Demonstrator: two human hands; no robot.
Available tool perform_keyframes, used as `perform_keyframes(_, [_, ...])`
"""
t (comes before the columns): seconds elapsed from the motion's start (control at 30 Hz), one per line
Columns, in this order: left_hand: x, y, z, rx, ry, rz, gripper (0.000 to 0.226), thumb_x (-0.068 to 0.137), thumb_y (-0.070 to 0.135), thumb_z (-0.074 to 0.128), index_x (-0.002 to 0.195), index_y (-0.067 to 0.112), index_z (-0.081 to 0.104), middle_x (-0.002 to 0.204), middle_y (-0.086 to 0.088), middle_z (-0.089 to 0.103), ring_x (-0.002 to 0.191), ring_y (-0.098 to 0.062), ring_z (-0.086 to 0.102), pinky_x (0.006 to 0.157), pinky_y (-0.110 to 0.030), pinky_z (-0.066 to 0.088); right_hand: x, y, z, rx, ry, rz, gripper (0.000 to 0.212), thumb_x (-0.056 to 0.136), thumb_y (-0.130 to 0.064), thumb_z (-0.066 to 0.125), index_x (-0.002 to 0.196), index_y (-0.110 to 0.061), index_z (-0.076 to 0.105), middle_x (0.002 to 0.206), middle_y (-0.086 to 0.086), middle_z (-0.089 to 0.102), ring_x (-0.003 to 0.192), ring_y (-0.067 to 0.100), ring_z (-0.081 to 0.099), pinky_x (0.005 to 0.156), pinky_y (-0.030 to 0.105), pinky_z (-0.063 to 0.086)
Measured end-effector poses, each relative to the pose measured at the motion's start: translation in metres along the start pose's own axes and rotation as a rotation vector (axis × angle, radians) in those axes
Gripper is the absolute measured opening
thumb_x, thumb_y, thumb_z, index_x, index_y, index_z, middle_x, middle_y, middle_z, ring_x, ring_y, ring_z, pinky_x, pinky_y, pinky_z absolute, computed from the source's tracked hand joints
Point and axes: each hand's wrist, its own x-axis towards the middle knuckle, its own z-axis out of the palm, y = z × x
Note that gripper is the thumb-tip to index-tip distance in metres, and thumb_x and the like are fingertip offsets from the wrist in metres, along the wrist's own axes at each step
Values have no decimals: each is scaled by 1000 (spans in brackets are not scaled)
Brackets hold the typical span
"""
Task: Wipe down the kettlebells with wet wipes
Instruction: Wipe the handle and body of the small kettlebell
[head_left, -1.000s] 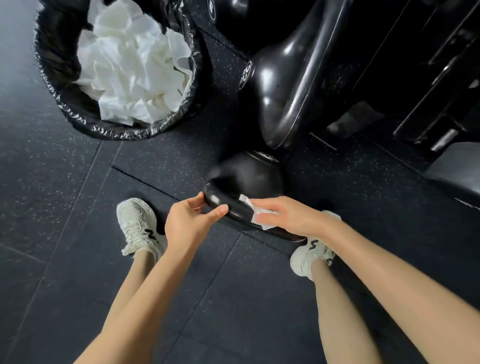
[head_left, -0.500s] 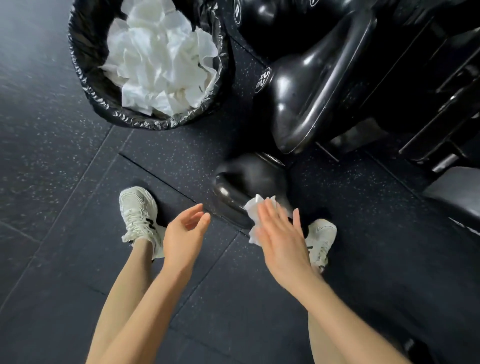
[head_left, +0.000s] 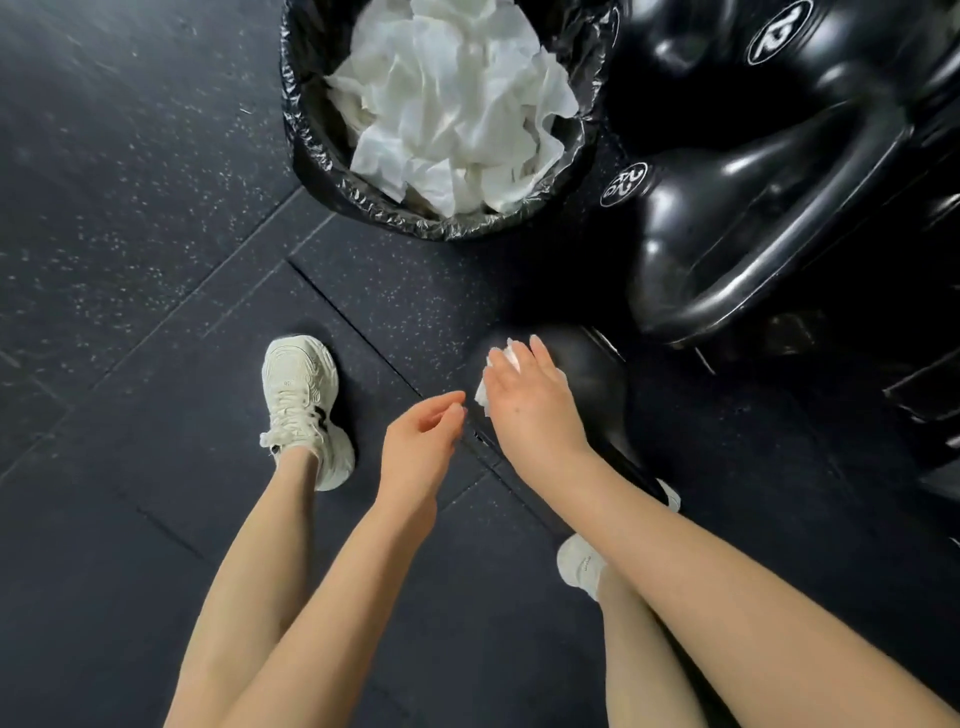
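Note:
A small black kettlebell (head_left: 597, 387) stands on the dark rubber floor in front of my right foot. My right hand (head_left: 530, 405) lies flat over its left side, its fingers straight, and presses a white wet wipe (head_left: 500, 358) against the iron. Most of the wipe is hidden under the palm. My left hand (head_left: 421, 441) hovers just to the left of it with loosely curled fingers, holding nothing and not touching the kettlebell. A larger glossy black kettlebell (head_left: 727, 239) marked 20 stands behind, and another kettlebell (head_left: 727, 57) lies beyond that.
A round bin (head_left: 311, 156) lined with a black bag sits at the top centre, filled with crumpled white wipes (head_left: 452, 104). My white sneakers (head_left: 298, 400) stand on the speckled floor mats. Dark rack parts (head_left: 924, 395) crowd the right edge.
My left hand has let go of the small kettlebell's handle and drawn back. My right hand has moved the wipe from the handle to the body and flattened over it.

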Motion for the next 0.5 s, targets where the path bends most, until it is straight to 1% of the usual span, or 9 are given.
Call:
perform_keyframes(0.03, [5, 1, 0, -9, 0, -1, 21, 91, 15, 53, 103, 24, 67, 90, 3, 68, 77, -8, 56, 69, -20, 44, 13, -7, -6, -112, -92, 17, 42, 89, -19, 56, 130, -11, 48, 139, 11, 42, 138, 32, 27, 117, 45, 17])
perform_keyframes(0.1, [15, 3, -1, -23, -1, 7, 24, 91, 14, 52, 108, 19, 68, 81, 4, 64, 71, -8, 53, 67, -20, 43, 37, -18, -17, -293, -248, 33, 32, 88, -24, 57, 119, -16, 56, 124, 7, 56, 125, 29, 43, 117, 44, 13])
perform_keyframes(0.13, [19, 4, -1, -30, -6, 13, 25, 91, 14, 52, 110, 18, 68, 78, 5, 63, 70, -7, 51, 66, -20, 43, 46, -19, -19, -312, -279, 31, 30, 88, -24, 56, 117, -16, 58, 119, 6, 59, 119, 27, 48, 118, 43, 14])
perform_keyframes(0.17, [22, 4, 0, -42, -11, 15, 24, 92, 14, 52, 110, 18, 68, 77, 6, 62, 69, -7, 51, 66, -20, 43, 51, -18, -17, -301, -290, 21, 30, 89, -24, 55, 118, -15, 57, 120, 6, 60, 119, 26, 49, 118, 42, 13])
perform_keyframes(0.23, [29, 3, 0, -72, -13, 1, 22, 93, 14, 52, 106, 21, 68, 78, 6, 64, 70, -7, 52, 67, -20, 44, 43, -7, -11, -223, -242, -12, 37, 91, -22, 54, 128, -14, 51, 134, 8, 52, 128, 25, 41, 118, 41, 8])
perform_keyframes(0.3, [32, -2, 0, -85, -24, -20, 20, 93, 15, 52, 103, 24, 67, 80, 6, 65, 71, -7, 53, 68, -19, 45, 15, 9, -3, -16, -50, -70, 41, 92, -13, 50, 133, -13, 46, 142, 5, 43, 135, 22, 33, 118, 39, 4])
perform_keyframes(0.37, [33, -6, 0, -79, -54, -25, 21, 92, 16, 54, 107, 22, 67, 79, 6, 63, 71, -6, 53, 68, -18, 45, -10, 22, 1, 170, 89, -88, 43, 90, -6, 49, 132, -14, 46, 142, -1, 42, 135, 20, 33, 118, 38, 6])
perform_keyframes(0.43, [33, -9, 1, -76, -69, -33, 23, 91, 17, 57, 110, 22, 68, 79, 9, 63, 73, -5, 54, 70, -19, 45, -13, 26, -3, 248, 57, -73, 42, 93, -9, 47, 135, -15, 44, 145, -2, 39, 137, 20, 31, 118, 36, 5])
perform_keyframes(0.5, [32, -10, 4, -89, -72, -45, 21, 90, 21, 58, 109, 24, 68, 81, 9, 63, 74, -5, 54, 73, -20, 46, 4, 23, -13, 264, -48, -38, 42, 98, -17, 40, 140, -15, 38, 151, 0, 33, 142, 20, 23, 117, 33, 3])
